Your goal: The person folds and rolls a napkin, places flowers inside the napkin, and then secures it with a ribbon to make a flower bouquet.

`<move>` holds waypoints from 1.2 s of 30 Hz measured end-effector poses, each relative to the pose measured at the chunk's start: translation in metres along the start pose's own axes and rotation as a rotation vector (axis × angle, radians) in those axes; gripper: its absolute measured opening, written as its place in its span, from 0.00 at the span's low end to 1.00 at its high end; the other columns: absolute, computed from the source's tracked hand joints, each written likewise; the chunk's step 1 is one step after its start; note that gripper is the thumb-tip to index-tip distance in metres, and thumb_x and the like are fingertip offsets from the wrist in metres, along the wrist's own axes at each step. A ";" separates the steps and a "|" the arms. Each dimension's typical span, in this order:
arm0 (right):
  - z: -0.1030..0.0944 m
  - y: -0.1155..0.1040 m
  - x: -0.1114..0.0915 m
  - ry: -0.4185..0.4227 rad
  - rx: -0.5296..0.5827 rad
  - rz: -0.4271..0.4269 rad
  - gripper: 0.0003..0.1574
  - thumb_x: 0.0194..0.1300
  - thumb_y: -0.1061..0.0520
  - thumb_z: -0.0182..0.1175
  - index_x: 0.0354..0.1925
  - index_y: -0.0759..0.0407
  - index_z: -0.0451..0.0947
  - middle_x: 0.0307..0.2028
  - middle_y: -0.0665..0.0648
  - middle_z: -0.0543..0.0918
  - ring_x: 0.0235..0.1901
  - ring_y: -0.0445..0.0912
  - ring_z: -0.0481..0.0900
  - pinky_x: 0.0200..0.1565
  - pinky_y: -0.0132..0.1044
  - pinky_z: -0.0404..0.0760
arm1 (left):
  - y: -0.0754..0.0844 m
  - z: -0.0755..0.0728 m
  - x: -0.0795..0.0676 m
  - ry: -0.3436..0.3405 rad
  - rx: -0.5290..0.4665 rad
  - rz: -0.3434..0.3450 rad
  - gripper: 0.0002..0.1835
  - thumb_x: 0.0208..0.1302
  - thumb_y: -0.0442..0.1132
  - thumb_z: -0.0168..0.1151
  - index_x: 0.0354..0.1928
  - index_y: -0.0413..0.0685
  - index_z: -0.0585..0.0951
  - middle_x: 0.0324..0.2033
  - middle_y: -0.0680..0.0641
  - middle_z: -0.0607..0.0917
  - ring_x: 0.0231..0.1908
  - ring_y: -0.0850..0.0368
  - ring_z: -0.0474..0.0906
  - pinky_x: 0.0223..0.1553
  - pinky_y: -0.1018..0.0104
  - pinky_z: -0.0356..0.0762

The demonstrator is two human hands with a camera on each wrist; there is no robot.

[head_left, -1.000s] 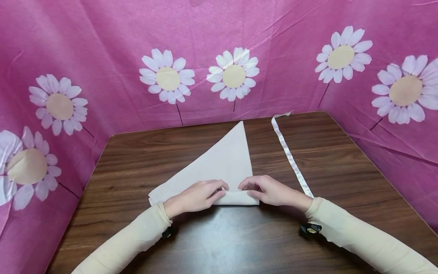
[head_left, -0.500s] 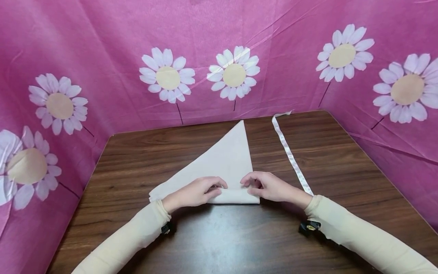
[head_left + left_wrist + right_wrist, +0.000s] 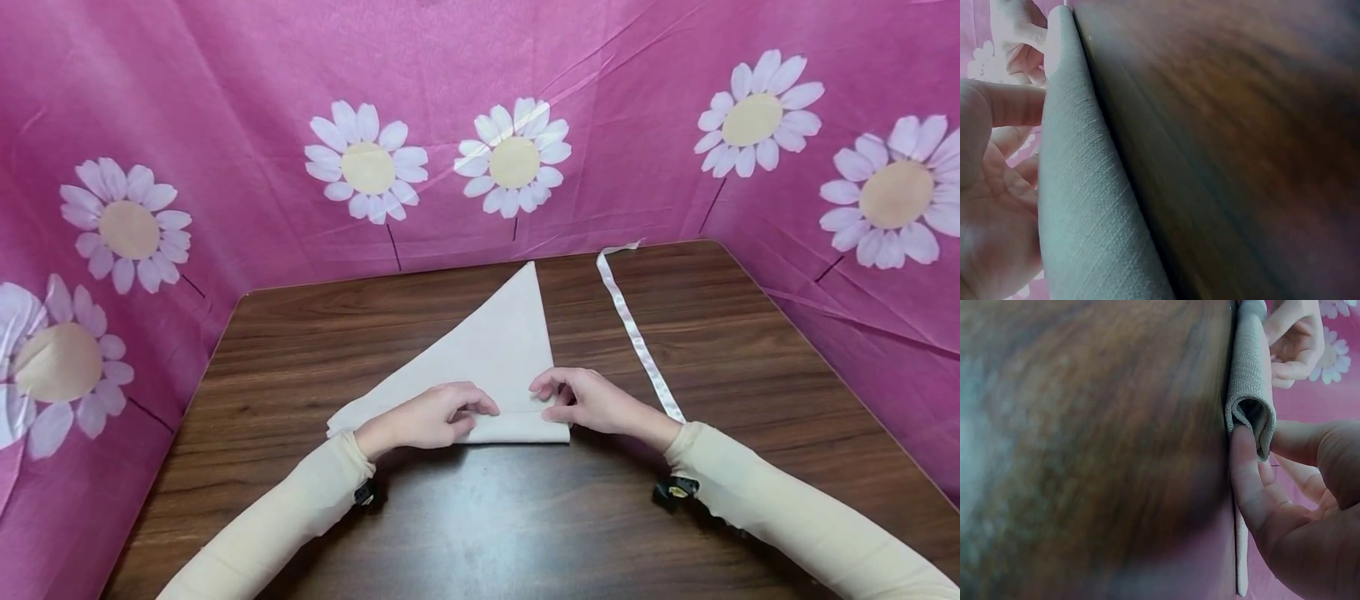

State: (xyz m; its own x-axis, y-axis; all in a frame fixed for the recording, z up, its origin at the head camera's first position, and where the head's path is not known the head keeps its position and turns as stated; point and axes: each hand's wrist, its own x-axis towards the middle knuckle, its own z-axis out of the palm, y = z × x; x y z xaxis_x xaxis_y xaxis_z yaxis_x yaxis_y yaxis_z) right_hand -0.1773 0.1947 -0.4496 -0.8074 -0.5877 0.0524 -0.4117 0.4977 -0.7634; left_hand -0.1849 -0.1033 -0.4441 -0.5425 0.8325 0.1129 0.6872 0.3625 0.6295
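A pale off-white cloth [image 3: 487, 342] lies on the table, folded into a pointed shape with its tip at the back. Its near edge is turned over into a flat rolled band [image 3: 517, 427]. My left hand [image 3: 435, 414] holds the middle of this band, thumb at its near side and fingers bent over the top. At the right end, my right hand [image 3: 600, 402] pinches the band between thumb and fingers. The right wrist view shows the layered open end of the roll [image 3: 1252, 419], with a fingertip against it. In the left wrist view, the thumb [image 3: 1019, 105] touches the roll.
A narrow white ribbon [image 3: 633, 329] runs lengthwise on the brown wooden table [image 3: 300, 333], right of the cloth, its near end by the right wrist. Pink fabric [image 3: 435, 67] printed with daisies hangs around the table's back and sides.
The near edge of the cloth has been turned over and now lies flatter. Both hands have shifted slightly away from the body, and the right fingers have moved a little farther back. The ribbon stays put.
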 end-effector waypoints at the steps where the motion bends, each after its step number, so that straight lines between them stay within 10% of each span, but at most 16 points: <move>1: 0.000 0.000 0.000 0.003 0.008 0.005 0.21 0.59 0.65 0.73 0.50 0.61 0.81 0.39 0.54 0.84 0.29 0.39 0.80 0.37 0.33 0.80 | 0.001 0.000 0.000 -0.003 0.012 -0.001 0.14 0.68 0.30 0.61 0.53 0.44 0.84 0.45 0.51 0.86 0.44 0.61 0.79 0.50 0.68 0.76; 7: -0.003 0.000 0.000 0.001 0.055 0.024 0.20 0.59 0.67 0.72 0.50 0.63 0.80 0.39 0.56 0.84 0.31 0.42 0.80 0.37 0.33 0.80 | 0.004 -0.001 0.002 -0.003 0.065 -0.014 0.16 0.66 0.45 0.70 0.52 0.48 0.84 0.43 0.53 0.85 0.45 0.63 0.78 0.50 0.67 0.75; 23: -0.016 0.005 -0.006 -0.053 0.245 0.066 0.23 0.61 0.73 0.66 0.55 0.70 0.75 0.44 0.68 0.81 0.31 0.49 0.83 0.31 0.41 0.85 | 0.007 0.000 0.005 0.006 0.107 -0.030 0.14 0.66 0.43 0.70 0.51 0.48 0.83 0.43 0.54 0.85 0.47 0.61 0.81 0.52 0.65 0.75; 36: -0.010 -0.020 -0.020 0.022 -0.270 -0.186 0.36 0.53 0.49 0.79 0.56 0.62 0.80 0.46 0.54 0.85 0.45 0.48 0.83 0.49 0.45 0.81 | 0.013 0.001 0.011 0.001 0.152 -0.140 0.11 0.66 0.40 0.69 0.48 0.49 0.84 0.38 0.54 0.86 0.41 0.60 0.79 0.49 0.61 0.76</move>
State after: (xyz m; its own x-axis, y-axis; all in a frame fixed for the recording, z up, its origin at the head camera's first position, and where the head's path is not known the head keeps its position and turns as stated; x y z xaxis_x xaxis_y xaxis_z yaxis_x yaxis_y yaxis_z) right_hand -0.1571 0.2031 -0.4290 -0.7157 -0.6719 0.1905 -0.6475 0.5363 -0.5414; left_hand -0.1816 -0.0886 -0.4348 -0.6379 0.7694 0.0333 0.6703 0.5334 0.5159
